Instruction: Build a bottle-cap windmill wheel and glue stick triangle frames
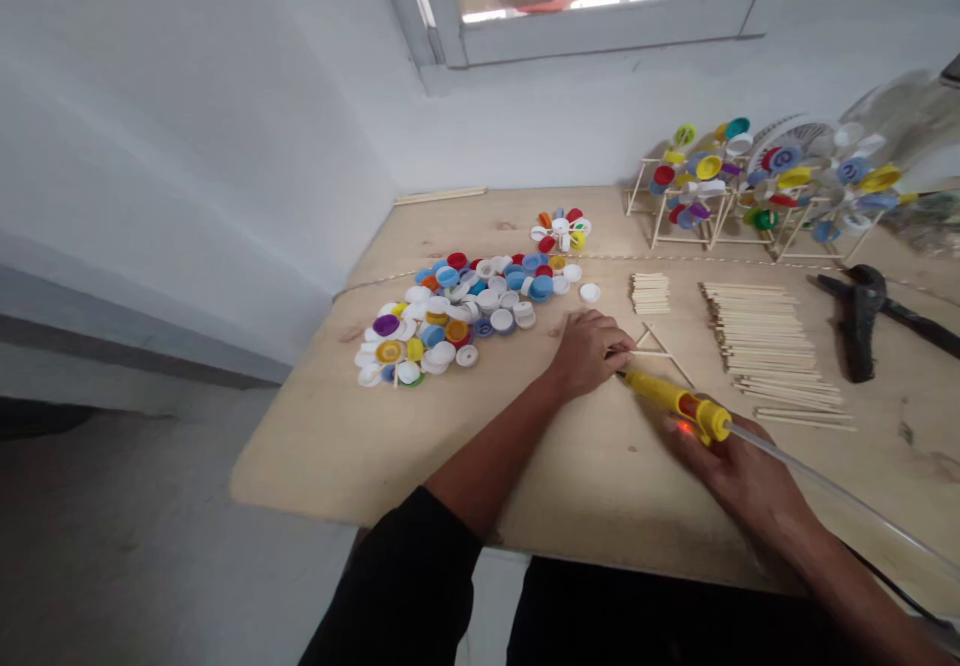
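My right hand [750, 481] is closed around a yellow hot glue gun [660, 395], its small red light lit. A long clear glue stick [825, 478] juts from the gun's back end. The dark nozzle points left, close to the fingers of my left hand [592, 354]. Those fingers are pinched at the left end of a small A-shaped frame of wooden sticks [654, 354] on the table. My fingertips hide part of that end, and whether the nozzle touches the wood I cannot tell.
Left of my hands spreads a pile of colourful bottle caps [457, 316]. A cap flower [561, 229] lies behind it. To the right are short sticks [649, 294], long sticks [772, 346] and a black tool [862, 321]. Cap pinwheels on stick stands [705, 186] and a fan [795, 131] stand behind.
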Demonstrator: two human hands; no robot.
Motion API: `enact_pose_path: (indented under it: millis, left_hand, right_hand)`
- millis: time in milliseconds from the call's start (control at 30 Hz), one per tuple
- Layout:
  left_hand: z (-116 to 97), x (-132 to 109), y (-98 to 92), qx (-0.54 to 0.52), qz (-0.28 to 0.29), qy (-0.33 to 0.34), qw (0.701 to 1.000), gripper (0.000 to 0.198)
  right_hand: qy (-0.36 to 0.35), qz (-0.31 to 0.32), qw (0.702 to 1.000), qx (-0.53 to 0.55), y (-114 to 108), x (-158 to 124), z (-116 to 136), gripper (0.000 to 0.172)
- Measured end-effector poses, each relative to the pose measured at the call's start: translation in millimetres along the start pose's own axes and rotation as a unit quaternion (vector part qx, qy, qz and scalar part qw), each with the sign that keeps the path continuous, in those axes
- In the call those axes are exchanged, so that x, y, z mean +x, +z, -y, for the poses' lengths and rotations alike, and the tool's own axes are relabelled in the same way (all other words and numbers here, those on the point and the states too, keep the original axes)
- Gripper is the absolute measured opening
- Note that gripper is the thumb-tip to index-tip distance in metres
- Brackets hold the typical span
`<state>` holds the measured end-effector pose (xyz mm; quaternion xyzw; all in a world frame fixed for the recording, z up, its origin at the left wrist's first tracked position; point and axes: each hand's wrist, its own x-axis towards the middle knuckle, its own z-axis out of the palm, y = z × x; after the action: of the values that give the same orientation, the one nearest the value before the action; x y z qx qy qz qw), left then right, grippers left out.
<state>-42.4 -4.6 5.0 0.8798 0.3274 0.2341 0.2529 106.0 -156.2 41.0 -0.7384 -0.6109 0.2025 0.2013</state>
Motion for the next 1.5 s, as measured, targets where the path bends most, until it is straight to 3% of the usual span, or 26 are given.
enact_pose_path:
  millis: [433,600,800,1000,1133,1300,1500]
  left_hand:
    - [1,0,0.9,-0.006,0.005,-0.004,1.0,0.006]
    - [0,1,0.7,-0.004,0.003,-0.002,1.0,0.006]
    - [1,1,1.4,-0.004,-0.006,0.004,1.0,0.004]
    - [3,1,3.9,-0.02,-0.026,0.012,0.999,0.004]
    - [5,1,4.5,-0.071,-0.054,0.008,0.996,0.003]
    - [7,0,3.7,-0.146,-0.077,0.016,0.986,0.005]
    - [2,-4,0.6,-0.152,-0.093,0.013,0.984,0.007]
  right_hand:
    - [0.001,0.012,1.0,-0.007,1,-1,-3,0.036]
    - [0.005,-0.012,1.0,-0.006,1,-1,0,0.038]
    - [-0.01,0.035,0.999,0.011,0,-4,-1,0.037]
    - [0.032,0.021,0.998,0.043,-7,-7,-2,0.043]
    - [0.09,0.034,0.988,0.121,-13,-12,-5,0.048]
    - [0.116,0.009,0.968,0.221,-32,-24,-33,0.044]
    - [0.184,-0.116,0.961,0.169,-81,-32,-78,0.049]
